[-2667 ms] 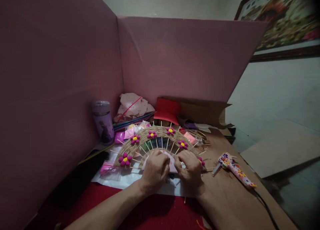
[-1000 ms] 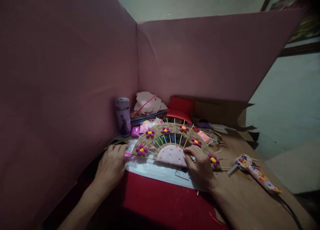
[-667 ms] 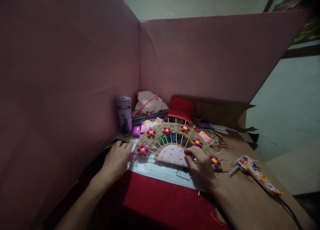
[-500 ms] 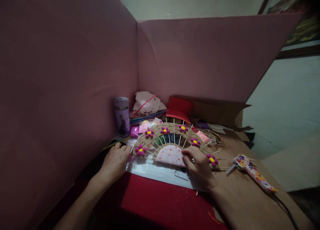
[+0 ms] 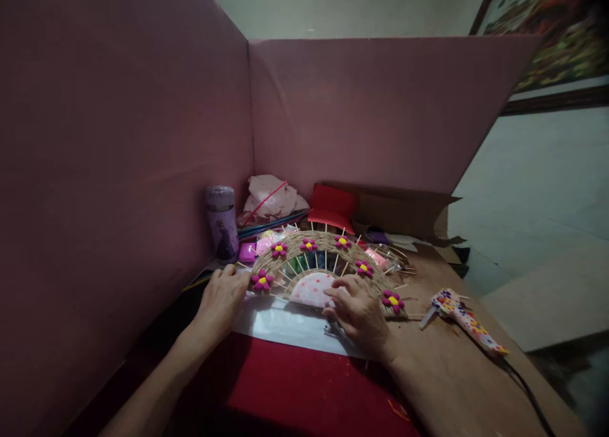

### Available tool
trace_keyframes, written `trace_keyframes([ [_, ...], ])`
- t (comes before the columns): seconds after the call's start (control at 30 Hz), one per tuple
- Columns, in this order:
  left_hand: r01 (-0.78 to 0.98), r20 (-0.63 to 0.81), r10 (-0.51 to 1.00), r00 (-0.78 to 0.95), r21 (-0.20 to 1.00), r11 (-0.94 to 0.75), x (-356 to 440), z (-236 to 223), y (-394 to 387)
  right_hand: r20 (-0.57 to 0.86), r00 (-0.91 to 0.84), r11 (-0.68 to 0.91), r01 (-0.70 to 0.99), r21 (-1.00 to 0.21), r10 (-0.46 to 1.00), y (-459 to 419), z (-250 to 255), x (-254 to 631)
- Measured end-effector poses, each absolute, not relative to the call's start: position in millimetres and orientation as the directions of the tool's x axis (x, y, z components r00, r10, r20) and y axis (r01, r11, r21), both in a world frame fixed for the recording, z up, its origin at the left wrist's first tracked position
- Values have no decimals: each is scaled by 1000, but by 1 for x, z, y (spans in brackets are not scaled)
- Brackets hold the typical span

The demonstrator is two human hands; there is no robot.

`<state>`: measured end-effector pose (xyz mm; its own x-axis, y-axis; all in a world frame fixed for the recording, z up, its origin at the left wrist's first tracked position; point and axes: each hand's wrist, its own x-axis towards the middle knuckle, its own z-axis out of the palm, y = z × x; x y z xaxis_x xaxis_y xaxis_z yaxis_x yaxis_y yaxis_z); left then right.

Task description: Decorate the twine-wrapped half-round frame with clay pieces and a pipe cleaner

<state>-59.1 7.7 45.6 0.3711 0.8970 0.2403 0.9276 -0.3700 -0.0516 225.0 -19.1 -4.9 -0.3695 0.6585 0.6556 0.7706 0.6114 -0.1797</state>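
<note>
A half-round fan point(image 5: 325, 239) of wooden sticks woven with brown twine stands tilted in front of me, with several purple clay flowers with yellow centres along its band. At its lower middle is a white half-circle of fabric point(image 5: 309, 288) with pink dots. My left hand point(image 5: 222, 297) is closed at the fan's left end, by the outermost stick; its fingertips are partly hidden. Over the right side of the dotted fabric is my right hand point(image 5: 359, 310), fingers bent and apart, covering part of it.
A flower-patterned glue gun point(image 5: 469, 319) with a black cord lies on the brown board at right. Behind the fan are clay packets point(image 5: 247, 252), a purple bottle point(image 5: 222, 224), crumpled dotted cloth point(image 5: 273, 196) and a red sheet point(image 5: 333, 205). White paper point(image 5: 285, 323) lies under the fan.
My right hand has shifted left across the dotted fabric, its fingers spreading from a pinch at the right side. My left hand stays at the fan's left end. The whole view has shifted slightly.
</note>
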Motion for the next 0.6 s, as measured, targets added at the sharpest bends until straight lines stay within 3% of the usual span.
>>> trace_keyframes([
  [0.13, 938, 222, 915, 338, -1, -346, -56, 43, 10, 576, -411, 571, 812, -122, 707, -18, -7, 221],
  [0.3, 894, 179, 917, 356, 221, -390, -60, 32, 13, 578, -430, 562, 825, -61, 694, -16, -12, 217],
  [0.6, 705, 305, 833, 461, 444, -553, -64, 35, 14, 618, -406, 583, 806, -106, 673, -18, -8, 219],
])
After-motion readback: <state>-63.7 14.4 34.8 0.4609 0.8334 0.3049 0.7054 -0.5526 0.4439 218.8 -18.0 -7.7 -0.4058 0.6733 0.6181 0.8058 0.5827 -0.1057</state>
